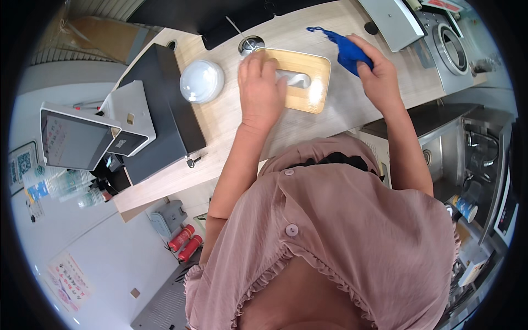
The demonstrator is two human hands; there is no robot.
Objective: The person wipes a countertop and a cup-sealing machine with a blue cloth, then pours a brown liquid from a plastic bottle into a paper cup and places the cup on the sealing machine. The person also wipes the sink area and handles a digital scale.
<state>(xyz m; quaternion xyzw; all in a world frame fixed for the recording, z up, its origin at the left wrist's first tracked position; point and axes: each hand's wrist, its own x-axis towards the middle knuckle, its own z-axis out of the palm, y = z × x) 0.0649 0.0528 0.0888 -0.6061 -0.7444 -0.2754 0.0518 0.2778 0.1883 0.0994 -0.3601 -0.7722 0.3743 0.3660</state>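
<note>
My right hand (381,80) grips a bunched blue cloth (354,55), with a loose end trailing away to the left above the counter. My left hand (262,88) is over the left end of a tissue box (319,74) with a wood-look top. Its fingers cover that edge and its thumb is near the slot, where a white tissue (303,79) shows. Whether the fingers grip the box is hidden. A round chrome base (251,43) with a thin rod stands just beyond the left fingertips. To the left sits a round, translucent lidded container (202,81).
On the counter (231,123), a dark cash drawer (165,119) carries a point-of-sale terminal (82,134); keys (192,161) hang at its front. At right are a machine with a metal ring (451,49) and a steel sink (443,152). Fire extinguishers (185,243) stand below left.
</note>
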